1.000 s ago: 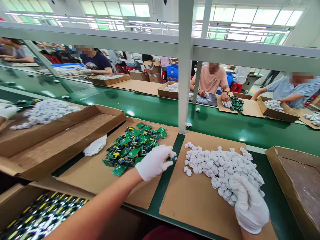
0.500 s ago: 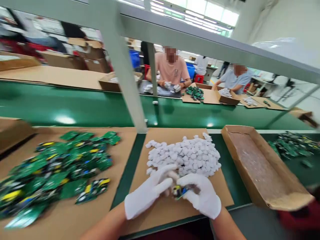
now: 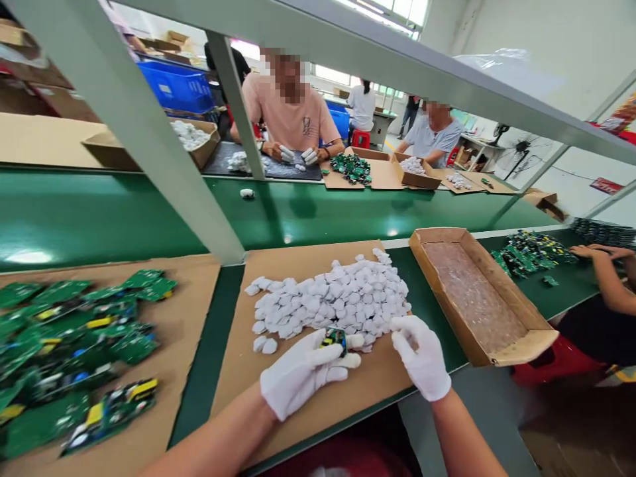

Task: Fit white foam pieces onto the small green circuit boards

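Observation:
My left hand (image 3: pixel 311 371), in a white glove, holds a small circuit board (image 3: pixel 334 340) with green, yellow and black parts between thumb and fingers. It is over the near edge of a heap of small white rounded pieces (image 3: pixel 328 295) on a cardboard sheet (image 3: pixel 238 391). At the heap's right edge is my right hand (image 3: pixel 422 358), also gloved in white. Its thumb and forefinger curl together in a pinch; whatever may be between the tips cannot be made out against the white pieces.
Many green circuit boards (image 3: pixel 74 351) lie on cardboard at the left. On the right stand a long cardboard tray (image 3: pixel 477 298) and another board pile (image 3: pixel 531 252), with a co-worker's arm (image 3: pixel 613 278) beyond. A green conveyor belt (image 3: pixel 308 212) runs behind, below a slanting metal frame post (image 3: pixel 149 132). Co-workers sit opposite.
My hands, together at the small circuit board before, are now apart. The board is in my left hand, and my right hand has moved to the heap's right edge. The view has swung right.

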